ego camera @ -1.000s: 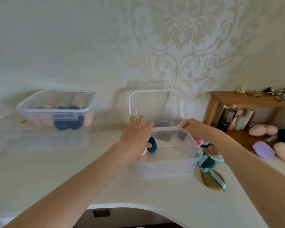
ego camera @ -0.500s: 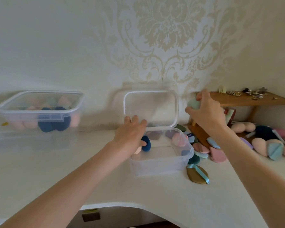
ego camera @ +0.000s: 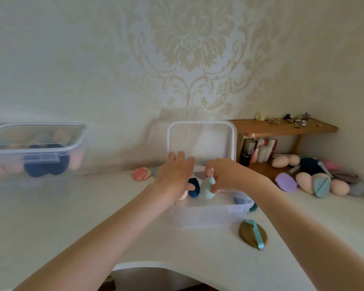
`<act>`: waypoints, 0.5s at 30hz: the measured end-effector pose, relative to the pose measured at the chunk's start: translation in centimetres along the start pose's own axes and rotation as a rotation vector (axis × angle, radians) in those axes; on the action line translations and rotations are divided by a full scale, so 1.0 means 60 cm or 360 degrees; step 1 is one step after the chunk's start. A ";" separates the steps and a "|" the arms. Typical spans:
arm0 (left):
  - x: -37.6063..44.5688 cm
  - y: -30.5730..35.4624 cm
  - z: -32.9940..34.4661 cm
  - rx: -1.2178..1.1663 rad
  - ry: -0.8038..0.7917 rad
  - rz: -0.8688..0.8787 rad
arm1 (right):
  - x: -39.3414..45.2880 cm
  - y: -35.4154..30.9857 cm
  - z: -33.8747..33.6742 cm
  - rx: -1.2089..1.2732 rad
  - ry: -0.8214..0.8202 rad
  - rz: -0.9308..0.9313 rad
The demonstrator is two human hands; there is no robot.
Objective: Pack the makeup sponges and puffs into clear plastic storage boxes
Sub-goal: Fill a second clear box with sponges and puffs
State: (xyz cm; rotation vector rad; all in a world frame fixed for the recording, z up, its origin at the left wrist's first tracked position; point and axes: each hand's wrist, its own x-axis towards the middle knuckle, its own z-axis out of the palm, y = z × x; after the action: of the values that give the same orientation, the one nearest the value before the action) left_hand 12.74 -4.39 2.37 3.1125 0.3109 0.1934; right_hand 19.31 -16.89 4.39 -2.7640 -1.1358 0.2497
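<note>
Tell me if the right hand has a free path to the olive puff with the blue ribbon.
Probably yes. The olive puff lies bare on the white desk beside the open box, but the right hand holds a teal sponge it must release first.

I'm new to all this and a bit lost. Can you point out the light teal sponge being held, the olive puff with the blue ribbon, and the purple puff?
light teal sponge [ego camera: 207,189]: head view, its rounded body.
olive puff [ego camera: 249,235]: head view, bare olive face.
purple puff [ego camera: 286,182]: head view, its centre.
</note>
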 end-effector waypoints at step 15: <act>0.010 0.044 0.014 0.0049 0.0004 -0.0046 | -0.003 0.008 0.017 -0.0118 0.0153 -0.0084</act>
State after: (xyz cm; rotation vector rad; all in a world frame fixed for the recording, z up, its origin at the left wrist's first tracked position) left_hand 13.92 -6.86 1.68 3.1358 0.3625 0.1944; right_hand 19.29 -17.30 3.32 -2.7708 -1.2153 0.0697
